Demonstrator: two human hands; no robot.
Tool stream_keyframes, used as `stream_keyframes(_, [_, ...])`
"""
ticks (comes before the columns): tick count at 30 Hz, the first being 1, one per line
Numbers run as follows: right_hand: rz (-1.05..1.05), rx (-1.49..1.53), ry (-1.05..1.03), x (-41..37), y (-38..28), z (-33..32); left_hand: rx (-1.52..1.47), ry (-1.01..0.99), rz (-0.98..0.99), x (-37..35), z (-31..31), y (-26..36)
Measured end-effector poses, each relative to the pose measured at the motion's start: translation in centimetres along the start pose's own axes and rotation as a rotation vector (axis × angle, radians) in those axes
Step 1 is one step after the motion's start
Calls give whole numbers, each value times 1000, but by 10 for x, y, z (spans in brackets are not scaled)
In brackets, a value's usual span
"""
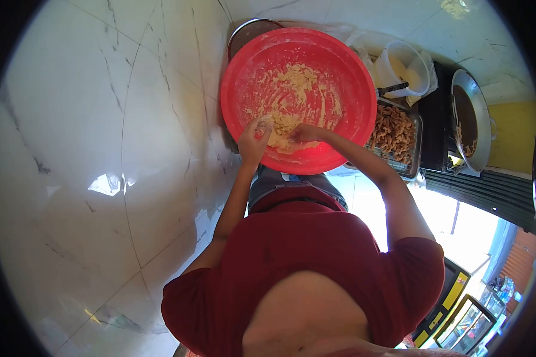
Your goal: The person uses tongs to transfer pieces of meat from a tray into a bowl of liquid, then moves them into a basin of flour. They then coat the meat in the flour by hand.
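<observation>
A wide red basin [354,71] holds a crumbly, pale yellow floury mixture [301,77], spread in streaks and clumps over its bottom. Both hands are inside the near part of this basin. My left hand [256,138] is at the near left, its floury fingers curled in; what they hold, if anything, does not show clearly. A short way to its right, my right hand [304,133] reaches down at a heap of the mixture. Its fingers are bent together and their tips are hidden, so anything inside them is out of sight.
To the right of the basin stands a metal tray [418,143] of brown fried pieces [393,134]. Behind it is a white bucket [423,74]. Farther right, a large pan [485,107] of dark oil sits on a stove. A marble-patterned tiled wall [89,119] rises at the left.
</observation>
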State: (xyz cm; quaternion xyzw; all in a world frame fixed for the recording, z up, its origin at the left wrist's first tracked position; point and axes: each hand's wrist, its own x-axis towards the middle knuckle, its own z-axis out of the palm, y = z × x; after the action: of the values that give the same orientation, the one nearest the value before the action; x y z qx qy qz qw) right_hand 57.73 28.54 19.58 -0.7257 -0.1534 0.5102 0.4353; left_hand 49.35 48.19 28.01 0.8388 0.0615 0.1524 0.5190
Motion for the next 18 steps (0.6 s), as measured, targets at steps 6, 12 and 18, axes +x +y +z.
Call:
stream_keyframes(6, [-42, -575, 301, 23, 21, -22, 14, -19, -20, -1, -1, -1])
stream_keyframes(12, [-241, -594, 431, 45, 46, -11, 23, -6, 3, -1, -2, 2])
stream_keyframes(18, [-128, -608, 47, 41, 30, 21, 32, -17, 2, -2, -2, 1])
